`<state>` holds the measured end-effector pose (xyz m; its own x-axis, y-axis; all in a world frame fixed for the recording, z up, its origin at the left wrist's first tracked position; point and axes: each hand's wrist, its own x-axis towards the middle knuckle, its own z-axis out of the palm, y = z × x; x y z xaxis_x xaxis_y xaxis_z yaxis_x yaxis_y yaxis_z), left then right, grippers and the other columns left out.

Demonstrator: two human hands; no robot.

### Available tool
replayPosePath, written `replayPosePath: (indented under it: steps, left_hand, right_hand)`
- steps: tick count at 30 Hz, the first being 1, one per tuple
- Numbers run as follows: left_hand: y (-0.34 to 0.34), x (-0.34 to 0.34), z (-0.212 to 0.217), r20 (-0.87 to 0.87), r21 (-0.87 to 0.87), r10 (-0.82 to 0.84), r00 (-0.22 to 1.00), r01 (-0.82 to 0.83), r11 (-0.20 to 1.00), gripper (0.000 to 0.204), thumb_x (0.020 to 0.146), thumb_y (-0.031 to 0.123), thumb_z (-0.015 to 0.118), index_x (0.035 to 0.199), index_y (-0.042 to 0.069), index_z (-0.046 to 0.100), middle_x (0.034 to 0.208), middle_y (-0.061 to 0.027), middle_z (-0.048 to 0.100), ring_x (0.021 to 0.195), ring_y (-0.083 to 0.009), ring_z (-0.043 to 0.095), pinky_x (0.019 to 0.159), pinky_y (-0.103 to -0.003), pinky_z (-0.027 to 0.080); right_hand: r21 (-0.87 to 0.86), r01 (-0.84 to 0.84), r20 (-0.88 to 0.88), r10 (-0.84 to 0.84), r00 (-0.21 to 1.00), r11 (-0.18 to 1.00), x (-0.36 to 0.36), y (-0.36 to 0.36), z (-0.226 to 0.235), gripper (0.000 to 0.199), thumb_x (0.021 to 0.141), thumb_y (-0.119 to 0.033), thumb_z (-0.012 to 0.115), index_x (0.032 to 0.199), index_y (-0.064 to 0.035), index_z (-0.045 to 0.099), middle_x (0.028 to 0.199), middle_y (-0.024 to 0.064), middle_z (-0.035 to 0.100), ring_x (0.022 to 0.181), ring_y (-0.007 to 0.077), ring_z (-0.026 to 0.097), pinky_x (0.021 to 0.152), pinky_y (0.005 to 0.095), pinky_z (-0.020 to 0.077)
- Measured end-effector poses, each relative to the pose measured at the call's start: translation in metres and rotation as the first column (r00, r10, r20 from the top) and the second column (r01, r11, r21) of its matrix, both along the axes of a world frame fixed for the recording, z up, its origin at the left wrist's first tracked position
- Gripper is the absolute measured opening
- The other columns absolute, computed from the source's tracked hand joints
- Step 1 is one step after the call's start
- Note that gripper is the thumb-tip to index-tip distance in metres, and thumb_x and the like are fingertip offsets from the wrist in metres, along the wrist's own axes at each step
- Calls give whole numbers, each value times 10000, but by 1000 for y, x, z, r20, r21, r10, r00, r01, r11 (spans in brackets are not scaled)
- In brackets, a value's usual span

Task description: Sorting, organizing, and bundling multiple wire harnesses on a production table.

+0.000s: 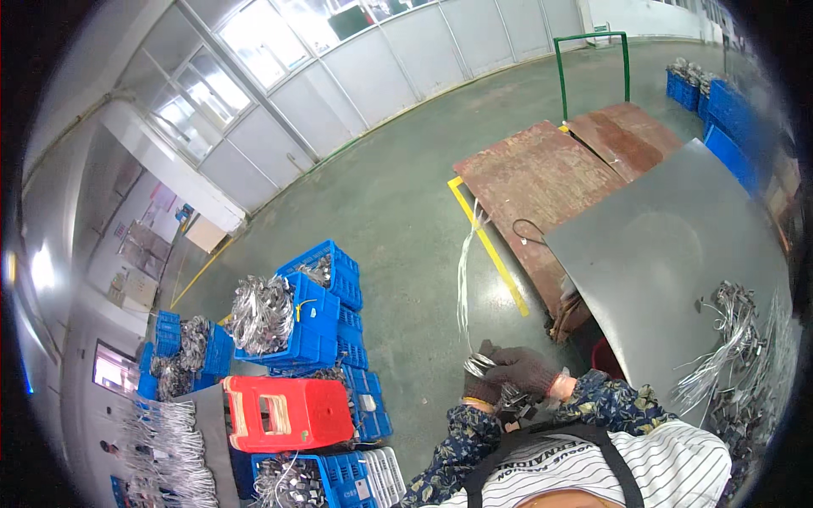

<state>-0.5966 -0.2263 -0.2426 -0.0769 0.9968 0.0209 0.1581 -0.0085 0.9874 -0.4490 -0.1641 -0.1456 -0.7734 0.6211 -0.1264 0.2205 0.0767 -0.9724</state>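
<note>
Close to my body, both hands wear dark brown knitted gloves and are held together around a bundle of thin silvery-white cables (479, 364). My left hand (481, 389) is closed on the bundle from the left side. Over it from the right comes my right hand (529, 374), its fingers wrapped round the same bundle. Dark and metallic end pieces (513, 405) hang out below the gloves. A few long pale strands (462, 288) stretch from the bundle up toward the rusty tabletop's edge. How the fingers meet inside the bundle is hidden.
To my right is a grey sheet-topped table (652, 254) with a heap of cables (732, 326). Beyond it lie rusty brown boards (538, 182) and a green metal frame (627, 72). Blue crates (318, 326) of cables and a red plastic stool (322, 415) stand at left.
</note>
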Motion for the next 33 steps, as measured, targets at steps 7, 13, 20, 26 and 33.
replayPosePath:
  steps: [7, 13, 20, 26, 33]
  left_hand:
    - [-34, -31, -78, -469, 358, 456, 756, -310, 881, 259, 1002, 259, 522, 1052, 27, 627, 783, -125, 646, 679, -304, 630, 652, -400, 534]
    - [-89, -3, -74, -506, 85, 239, 829, -227, 970, 286, 994, 265, 522, 1106, 19, 616, 929, -137, 661, 848, -313, 640, 753, -409, 535]
    - [-41, -59, -49, -288, 38, 221, 932, -219, 975, 309, 944, 277, 550, 1090, 16, 628, 986, -158, 652, 917, -324, 630, 747, -435, 502]
    - [-55, -31, -63, -631, 309, 416, 655, -280, 909, 281, 973, 270, 545, 1067, 23, 639, 892, -142, 657, 796, -308, 633, 669, -430, 491]
    - [-60, -28, -54, -477, 115, 224, 850, -192, 975, 283, 965, 284, 564, 1054, 27, 642, 838, -140, 645, 746, -313, 627, 648, -433, 496]
  right_hand:
    - [393, -404, 386, 250, 888, 826, -24, -46, -102, 411, 957, -408, 591, 1204, -91, 675, 1037, 180, 710, 918, 340, 690, 847, 454, 523]
    - [12, -539, 438, 480, 760, 842, 17, -48, -11, 448, 987, -413, 549, 1298, -98, 619, 1162, 157, 677, 1026, 267, 650, 906, 399, 499]
    - [608, -360, -76, 504, 861, 707, -37, 2, -15, 337, 964, -183, 533, 1298, -152, 569, 1374, 171, 535, 1117, 295, 602, 932, 424, 506]
    - [-35, -267, 216, 268, 939, 963, 0, -60, -51, 404, 1022, -378, 451, 1288, -109, 593, 1170, 180, 643, 1032, 264, 645, 865, 352, 513]
    - [493, -598, 308, 515, 800, 632, -5, -23, 9, 286, 962, -253, 585, 1220, -129, 589, 1047, 190, 600, 943, 332, 634, 792, 425, 510]
